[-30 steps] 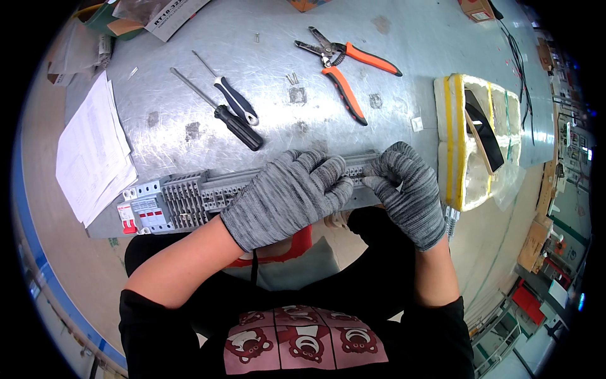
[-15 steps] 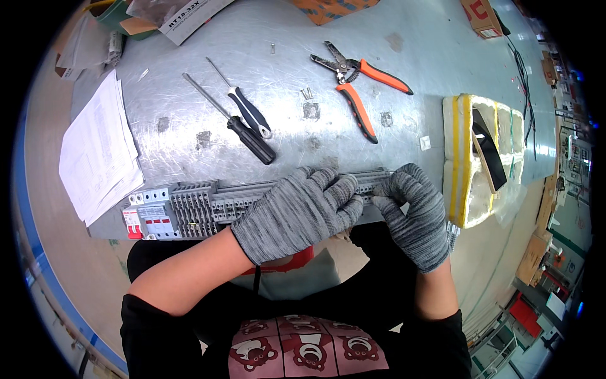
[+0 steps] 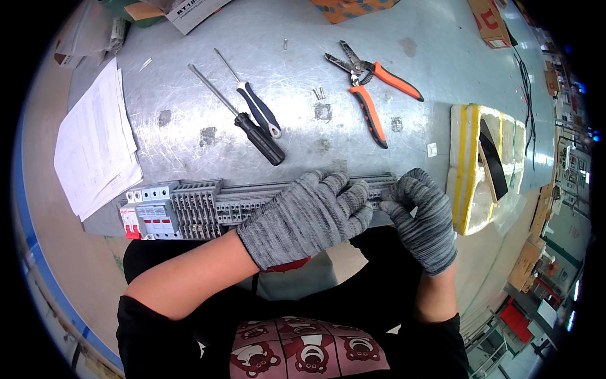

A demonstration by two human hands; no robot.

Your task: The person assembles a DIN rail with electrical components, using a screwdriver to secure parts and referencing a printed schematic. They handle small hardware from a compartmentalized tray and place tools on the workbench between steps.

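A long rail of grey terminal blocks (image 3: pixel 252 202) lies along the near edge of the metal table (image 3: pixel 189 132), with white and red breakers (image 3: pixel 144 211) at its left end. My left hand (image 3: pixel 309 218), in a grey knit glove, lies over the middle of the rail with its fingers pressed on the blocks. My right hand (image 3: pixel 423 218), also gloved, grips the rail's right end, fingers curled over the last blocks. The two hands nearly touch.
Two screwdrivers (image 3: pixel 252 123) lie behind the rail. Orange-handled pliers (image 3: pixel 372 95) sit further back right. A stack of white papers (image 3: pixel 95 145) is at the left. A yellow-taped foam block (image 3: pixel 486 164) stands at the right. Cardboard boxes (image 3: pixel 489 22) line the far edge.
The view has shifted slightly, so the table sits lower in the picture. Both hands stay on the rail, the right hand's fingers curling a bit closer to the left hand.
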